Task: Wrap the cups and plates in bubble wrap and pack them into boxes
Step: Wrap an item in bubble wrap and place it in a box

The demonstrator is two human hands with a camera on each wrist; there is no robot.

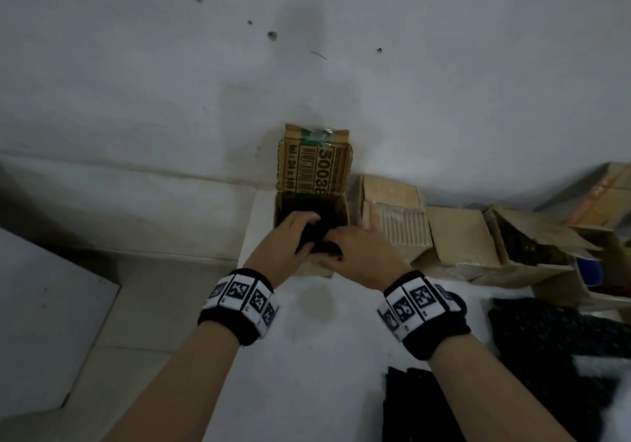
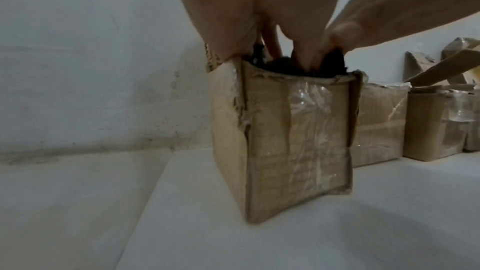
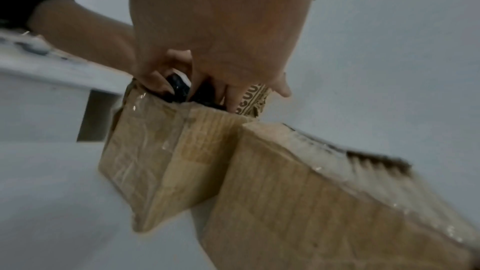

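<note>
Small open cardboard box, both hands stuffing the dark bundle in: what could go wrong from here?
1. The small open cardboard box looks torn at its front corner; pushing could split it further.
2. The black wrapped bundle sits above the rim, so the printed flap may not close.
3. The left hand and right hand press down; a wrapped piece might crack.

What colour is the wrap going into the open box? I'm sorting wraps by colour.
Black. The wrapped bundle shows best in the head view, pushed into the open box by both hands.
</note>
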